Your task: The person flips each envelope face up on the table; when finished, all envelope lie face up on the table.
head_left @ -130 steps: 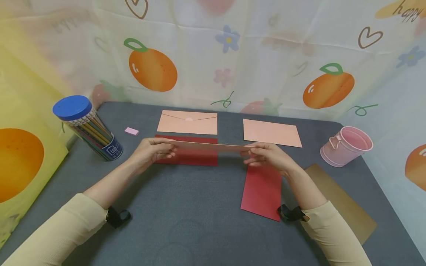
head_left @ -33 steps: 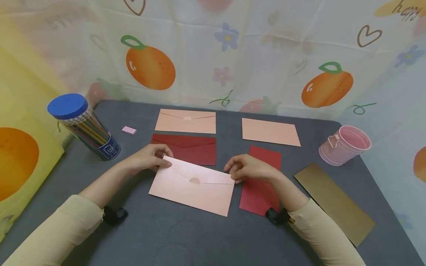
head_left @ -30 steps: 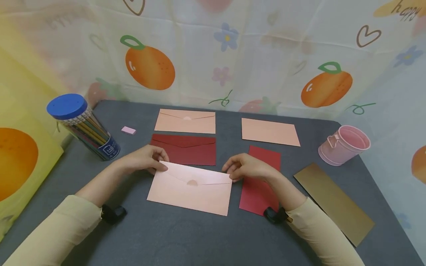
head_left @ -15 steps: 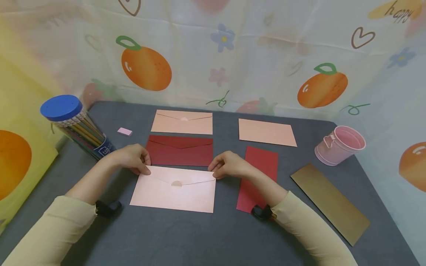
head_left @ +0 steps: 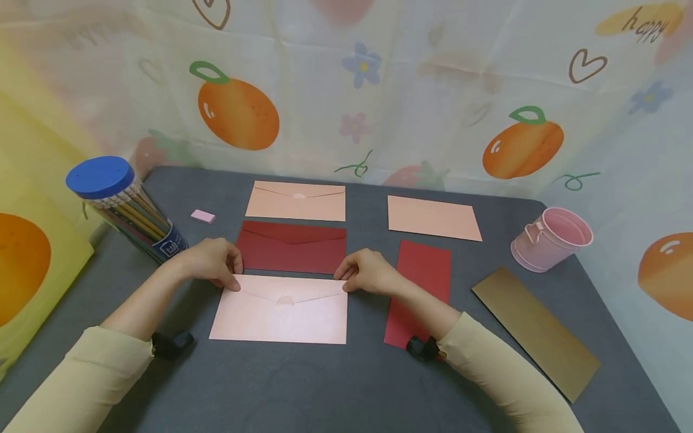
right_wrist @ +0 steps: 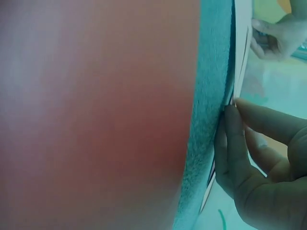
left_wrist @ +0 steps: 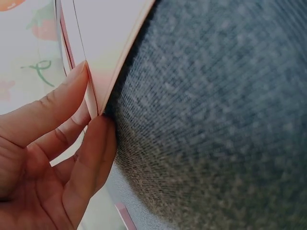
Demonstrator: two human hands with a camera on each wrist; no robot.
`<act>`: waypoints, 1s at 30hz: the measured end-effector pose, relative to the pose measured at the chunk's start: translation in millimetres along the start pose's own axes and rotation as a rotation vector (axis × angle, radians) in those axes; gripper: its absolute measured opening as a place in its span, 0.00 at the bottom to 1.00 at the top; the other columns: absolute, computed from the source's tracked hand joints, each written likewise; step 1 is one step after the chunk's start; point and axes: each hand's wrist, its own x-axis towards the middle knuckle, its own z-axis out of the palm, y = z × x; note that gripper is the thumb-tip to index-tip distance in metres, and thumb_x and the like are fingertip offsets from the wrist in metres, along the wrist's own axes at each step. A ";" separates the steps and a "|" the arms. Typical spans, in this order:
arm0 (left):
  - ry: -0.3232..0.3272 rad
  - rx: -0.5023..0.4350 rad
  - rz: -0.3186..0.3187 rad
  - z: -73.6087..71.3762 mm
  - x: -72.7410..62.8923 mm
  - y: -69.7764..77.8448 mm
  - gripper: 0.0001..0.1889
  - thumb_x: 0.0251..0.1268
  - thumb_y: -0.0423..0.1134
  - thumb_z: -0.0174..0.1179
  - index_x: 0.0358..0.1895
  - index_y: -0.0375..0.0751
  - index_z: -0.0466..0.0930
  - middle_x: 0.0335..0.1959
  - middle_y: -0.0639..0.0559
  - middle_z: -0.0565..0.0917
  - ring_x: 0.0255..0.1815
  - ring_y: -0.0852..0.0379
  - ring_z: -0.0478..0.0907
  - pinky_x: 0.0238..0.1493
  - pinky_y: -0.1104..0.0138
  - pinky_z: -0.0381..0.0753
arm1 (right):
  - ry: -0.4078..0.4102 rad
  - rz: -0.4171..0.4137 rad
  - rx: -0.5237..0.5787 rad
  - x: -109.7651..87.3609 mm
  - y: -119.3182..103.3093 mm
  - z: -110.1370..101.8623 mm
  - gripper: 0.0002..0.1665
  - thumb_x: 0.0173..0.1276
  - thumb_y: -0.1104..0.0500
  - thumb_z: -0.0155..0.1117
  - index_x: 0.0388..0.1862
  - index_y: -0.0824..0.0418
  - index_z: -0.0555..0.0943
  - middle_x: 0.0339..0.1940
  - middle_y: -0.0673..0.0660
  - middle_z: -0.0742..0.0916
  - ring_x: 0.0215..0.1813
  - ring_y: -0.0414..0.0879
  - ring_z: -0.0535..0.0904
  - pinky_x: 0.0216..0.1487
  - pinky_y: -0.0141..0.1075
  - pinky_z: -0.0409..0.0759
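A pale pink envelope [head_left: 278, 319] lies flap side up near the middle of the table, just in front of a dark red envelope [head_left: 292, 248]. My left hand [head_left: 211, 263] pinches its upper left corner between thumb and fingers, as the left wrist view confirms on the pink envelope [left_wrist: 108, 57]. At the upper right corner my right hand [head_left: 370, 273] pinches the same envelope; the right wrist view shows thumb and fingertips meeting on its edge. Under the right forearm lies a red envelope [head_left: 423, 270], partly covered by the arm and wrist camera.
At the back lie two peach envelopes, one with its flap up [head_left: 295, 204], the other plain [head_left: 435, 218]. A brown envelope [head_left: 536, 334] and a pink bucket [head_left: 547, 243] are on the right. On the left stand a pencil tub [head_left: 130, 207] and a pink eraser [head_left: 203, 216].
The pink envelope, first held up edge-on above the dark red one, has come down toward me, shifted left and straightened. Both hands have kept their pinch on its corners.
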 end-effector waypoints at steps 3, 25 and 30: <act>0.014 0.019 0.006 0.6 -1.2 0.9 0.13 0.46 0.38 0.76 0.29 0.37 0.81 0.21 0.54 0.79 0.24 0.59 0.74 0.28 0.68 0.76 | 0.016 -0.012 -0.013 -1.2 -1.6 2.5 0.11 0.57 0.66 0.70 0.40 0.59 0.88 0.36 0.55 0.89 0.38 0.40 0.82 0.38 0.29 0.79; 0.070 0.057 0.005 2.9 -4.7 -1.8 0.13 0.46 0.38 0.76 0.29 0.37 0.80 0.19 0.54 0.77 0.23 0.59 0.71 0.26 0.67 0.70 | 0.048 -0.040 -0.078 0.5 -2.8 8.0 0.09 0.58 0.67 0.71 0.38 0.59 0.88 0.33 0.54 0.89 0.35 0.38 0.81 0.37 0.27 0.78; 0.105 0.070 0.001 5.4 -6.7 0.3 0.13 0.45 0.38 0.76 0.28 0.37 0.80 0.18 0.54 0.76 0.22 0.59 0.71 0.25 0.67 0.69 | 0.053 -0.049 -0.083 0.4 -2.7 8.4 0.09 0.57 0.67 0.71 0.37 0.59 0.88 0.33 0.54 0.89 0.35 0.38 0.81 0.37 0.27 0.78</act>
